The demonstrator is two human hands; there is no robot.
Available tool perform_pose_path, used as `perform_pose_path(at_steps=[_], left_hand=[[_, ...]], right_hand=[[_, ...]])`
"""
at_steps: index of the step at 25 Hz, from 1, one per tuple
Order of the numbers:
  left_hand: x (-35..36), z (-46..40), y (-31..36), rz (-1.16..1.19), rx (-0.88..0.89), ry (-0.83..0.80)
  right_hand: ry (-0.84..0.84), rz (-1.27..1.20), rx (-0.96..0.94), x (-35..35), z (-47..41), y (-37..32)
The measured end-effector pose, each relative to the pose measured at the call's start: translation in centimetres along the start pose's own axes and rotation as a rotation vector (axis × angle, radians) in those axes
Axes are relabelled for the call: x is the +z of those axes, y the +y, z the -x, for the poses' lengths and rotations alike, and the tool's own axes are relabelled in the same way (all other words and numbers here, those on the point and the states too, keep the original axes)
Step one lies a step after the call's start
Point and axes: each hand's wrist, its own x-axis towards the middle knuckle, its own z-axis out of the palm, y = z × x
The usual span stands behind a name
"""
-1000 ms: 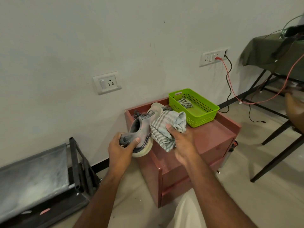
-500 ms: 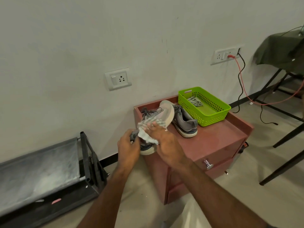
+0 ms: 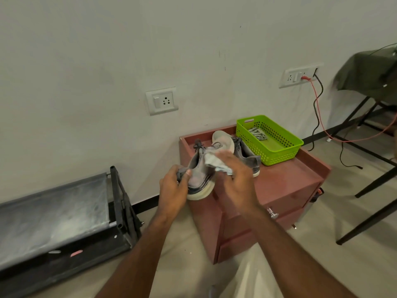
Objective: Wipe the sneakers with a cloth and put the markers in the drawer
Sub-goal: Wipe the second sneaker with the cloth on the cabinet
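My left hand [image 3: 173,188] grips the heel of a grey sneaker [image 3: 198,176] with a white sole, held on its side above the front left corner of the red drawer cabinet [image 3: 285,186]. My right hand [image 3: 237,175] presses a striped grey cloth [image 3: 216,163] against the sneaker's upper, fingers curled over the cloth. The second grey sneaker [image 3: 247,157] rests on the cabinet top behind my right hand. A metal knob [image 3: 271,214] marks the top drawer, which is closed. No markers are visible.
A green plastic basket [image 3: 277,155] with a striped cloth inside stands at the cabinet's back right. A black low rack [image 3: 64,218] sits on the floor at left. Black chair legs [image 3: 369,211] and hanging cables [image 3: 318,108] are at right.
The right hand with the cloth has slid along the sneaker's side toward the toe. The camera view has shifted, so the cabinet sits further right. The left hand keeps its grip on the heel.
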Motion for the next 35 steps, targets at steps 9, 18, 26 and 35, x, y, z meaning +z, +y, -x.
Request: perform_pose_path(at_steps=[9,18,26,35], left_hand=[[-0.6,-0.7,-0.5,0.049,-0.081,0.014],[0.0,-0.5,0.7,0.208,-0.171,0.032],[0.3,-1.3,0.5,0.349,-0.301,0.019],[-0.3,-2.3,0.0,0.472,-0.416,-0.051]], right_hand=[[-0.512,0.032,-0.297,-1.1,1.2,-1.0],[-0.12,0.067,-0.086,0.0,0.6,-1.7],[-0.474,0.173,-0.445,0.2,0.6,-1.7],[-0.105,-0.124,0.152,-2.0,0.1,-0.7]])
